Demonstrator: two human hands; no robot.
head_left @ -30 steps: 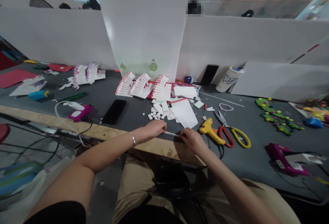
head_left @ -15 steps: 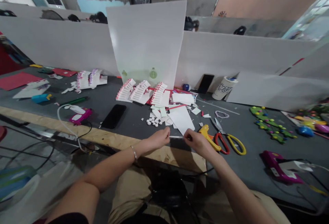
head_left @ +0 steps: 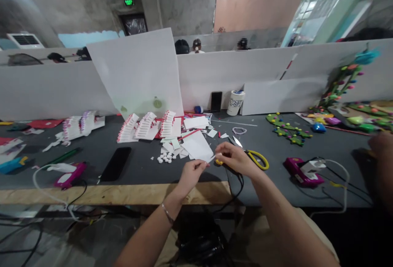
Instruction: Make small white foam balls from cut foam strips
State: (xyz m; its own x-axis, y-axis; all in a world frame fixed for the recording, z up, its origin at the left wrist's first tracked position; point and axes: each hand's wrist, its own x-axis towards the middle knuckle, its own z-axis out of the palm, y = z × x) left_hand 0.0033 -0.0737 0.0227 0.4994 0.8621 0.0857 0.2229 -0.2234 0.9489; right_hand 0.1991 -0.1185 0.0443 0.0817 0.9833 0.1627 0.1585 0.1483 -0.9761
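Note:
Both my hands are raised over the near edge of the grey table [head_left: 147, 167]. My left hand [head_left: 190, 174] and my right hand [head_left: 236, 158] each pinch an end of a thin white strip [head_left: 212, 158] stretched between them. Just behind the strip lies a heap of white paper pieces [head_left: 196, 146] and small white round bits [head_left: 165, 158]. Scissors with yellow handles [head_left: 253, 155] lie behind my right hand, partly hidden by it. Rows of white and red folded cards [head_left: 147, 122] stand further back.
A black phone [head_left: 116, 163] lies left of my hands, a pink glue gun [head_left: 66, 174] with a white cable beyond it. Another pink glue gun [head_left: 299, 168] sits at right. A paper cup [head_left: 236, 102] and white boards [head_left: 135, 72] stand at the back. Another person's arm [head_left: 382, 160] shows at far right.
The view swung up and to the right. My hands lifted off the table edge with the strip, moving closer together; the yellow glue gun is now hidden behind my right hand.

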